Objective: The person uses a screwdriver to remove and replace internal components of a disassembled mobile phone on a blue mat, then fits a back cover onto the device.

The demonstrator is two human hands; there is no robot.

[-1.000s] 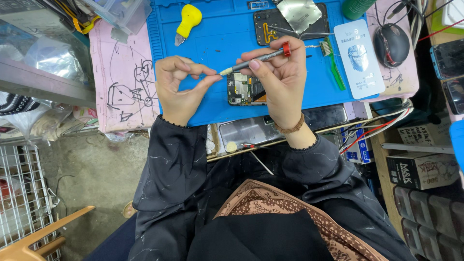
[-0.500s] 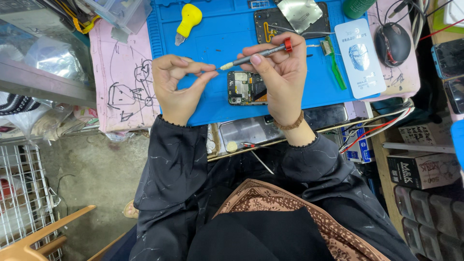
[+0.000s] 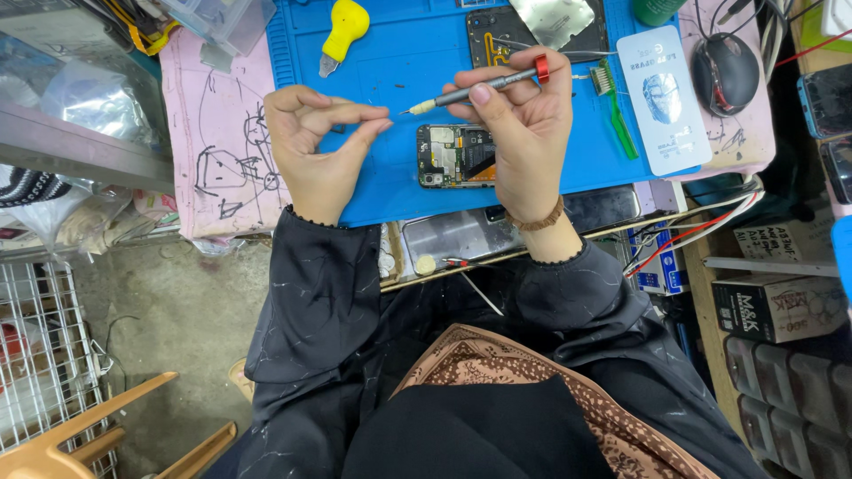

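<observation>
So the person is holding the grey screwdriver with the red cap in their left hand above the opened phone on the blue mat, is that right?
Not quite: the head view shows the grey screwdriver in the right hand, not the left. The left hand pinches its fingers near the tip. The rest holds: it is above the opened phone on the blue mat.

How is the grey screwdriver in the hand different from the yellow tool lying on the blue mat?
The screwdriver is thin, grey and long with a red end; the yellow tool is short and fat with a round top. The screwdriver is held up in the right hand, its tip toward the left hand; the yellow tool lies untouched on the blue mat. Both are small hand tools above the opened phone.
</observation>
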